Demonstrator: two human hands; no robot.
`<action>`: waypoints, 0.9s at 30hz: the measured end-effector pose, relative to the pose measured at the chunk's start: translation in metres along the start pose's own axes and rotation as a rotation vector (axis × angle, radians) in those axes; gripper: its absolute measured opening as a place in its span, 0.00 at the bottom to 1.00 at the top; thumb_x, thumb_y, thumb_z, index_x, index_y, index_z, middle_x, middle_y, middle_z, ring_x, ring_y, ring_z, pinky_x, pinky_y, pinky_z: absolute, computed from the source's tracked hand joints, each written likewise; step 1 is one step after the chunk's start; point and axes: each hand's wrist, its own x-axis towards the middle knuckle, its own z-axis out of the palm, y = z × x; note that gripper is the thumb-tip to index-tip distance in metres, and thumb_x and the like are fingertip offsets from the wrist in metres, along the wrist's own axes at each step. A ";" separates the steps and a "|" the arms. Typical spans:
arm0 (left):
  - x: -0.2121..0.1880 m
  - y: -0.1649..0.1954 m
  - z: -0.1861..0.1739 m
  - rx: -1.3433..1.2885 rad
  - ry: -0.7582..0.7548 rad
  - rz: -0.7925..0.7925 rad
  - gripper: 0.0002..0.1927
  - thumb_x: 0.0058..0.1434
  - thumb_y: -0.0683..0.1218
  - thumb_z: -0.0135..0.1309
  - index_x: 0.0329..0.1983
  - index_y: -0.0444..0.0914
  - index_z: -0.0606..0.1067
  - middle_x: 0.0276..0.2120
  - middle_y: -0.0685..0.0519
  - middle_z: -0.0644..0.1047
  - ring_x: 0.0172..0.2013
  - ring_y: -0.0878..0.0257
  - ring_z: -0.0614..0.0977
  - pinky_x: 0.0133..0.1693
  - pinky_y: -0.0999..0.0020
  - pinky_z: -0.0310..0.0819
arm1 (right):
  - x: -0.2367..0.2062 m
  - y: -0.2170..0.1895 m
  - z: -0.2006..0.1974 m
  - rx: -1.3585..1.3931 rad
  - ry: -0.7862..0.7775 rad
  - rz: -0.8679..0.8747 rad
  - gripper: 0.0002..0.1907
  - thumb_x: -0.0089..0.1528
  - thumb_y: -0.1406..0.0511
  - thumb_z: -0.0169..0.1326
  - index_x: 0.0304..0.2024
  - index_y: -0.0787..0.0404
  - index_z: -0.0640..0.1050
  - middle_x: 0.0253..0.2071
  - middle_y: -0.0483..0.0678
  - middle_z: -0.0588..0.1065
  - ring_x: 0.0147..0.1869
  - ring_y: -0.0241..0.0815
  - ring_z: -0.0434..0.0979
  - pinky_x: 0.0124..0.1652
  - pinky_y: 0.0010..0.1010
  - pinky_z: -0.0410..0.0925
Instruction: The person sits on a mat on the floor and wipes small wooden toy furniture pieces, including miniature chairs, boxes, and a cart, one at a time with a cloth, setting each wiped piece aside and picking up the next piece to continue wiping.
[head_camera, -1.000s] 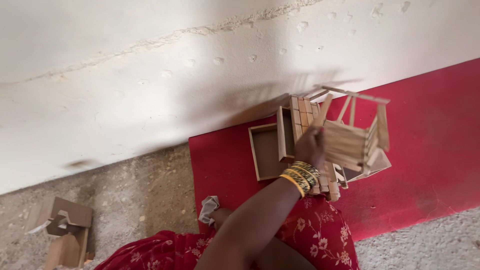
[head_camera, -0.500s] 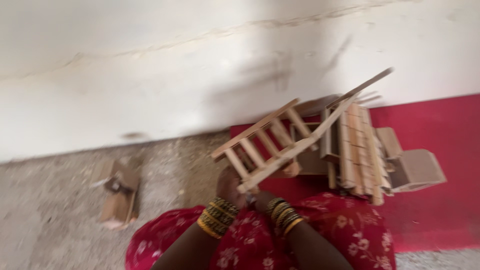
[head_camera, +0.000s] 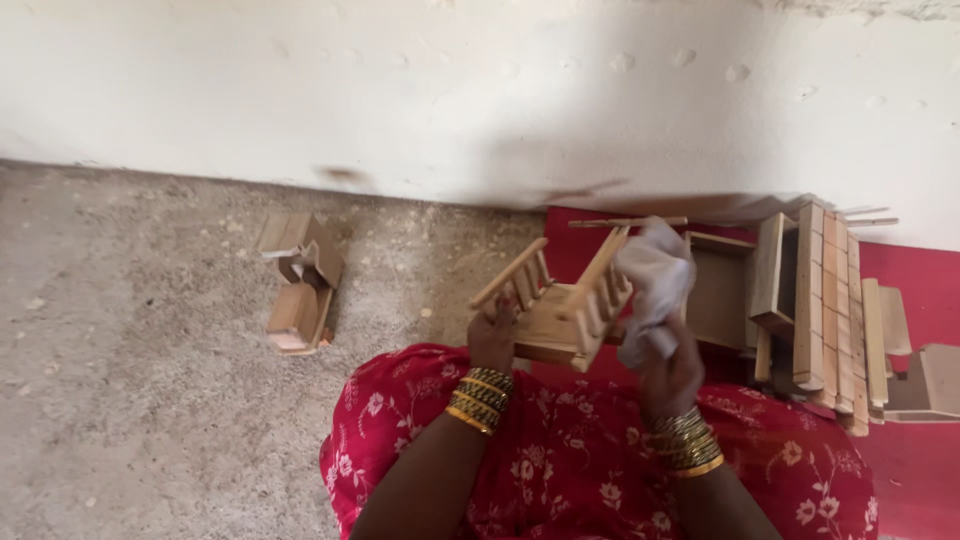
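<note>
While the left hand grips a small wooden chair frame, the right hand clutches a white cloth.
Stacked wooden parts lie on the red mat at 3 o'clock.

small railed wooden chair held tilted beside crumpled white cloth.
</note>
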 end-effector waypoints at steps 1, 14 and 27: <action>0.002 -0.006 0.001 0.051 -0.045 -0.002 0.23 0.69 0.58 0.54 0.38 0.31 0.79 0.28 0.54 0.77 0.29 0.68 0.75 0.30 0.68 0.71 | -0.008 -0.010 0.007 -0.107 -0.063 -0.128 0.17 0.71 0.66 0.47 0.60 0.67 0.73 0.52 0.61 0.77 0.52 0.49 0.81 0.44 0.35 0.78; -0.024 0.029 0.012 0.561 -0.207 0.223 0.17 0.65 0.53 0.55 0.50 0.37 0.79 0.23 0.51 0.78 0.22 0.64 0.78 0.26 0.63 0.71 | 0.048 -0.011 -0.039 0.092 0.136 0.145 0.14 0.68 0.74 0.46 0.53 0.62 0.78 0.53 0.54 0.79 0.55 0.41 0.81 0.46 0.30 0.77; -0.059 0.059 0.011 0.524 -0.478 0.483 0.23 0.61 0.49 0.59 0.60 0.42 0.75 0.47 0.46 0.83 0.44 0.59 0.86 0.44 0.63 0.84 | 0.051 -0.082 -0.001 -0.518 -1.227 0.211 0.13 0.66 0.59 0.54 0.49 0.58 0.80 0.39 0.52 0.81 0.37 0.43 0.81 0.37 0.34 0.74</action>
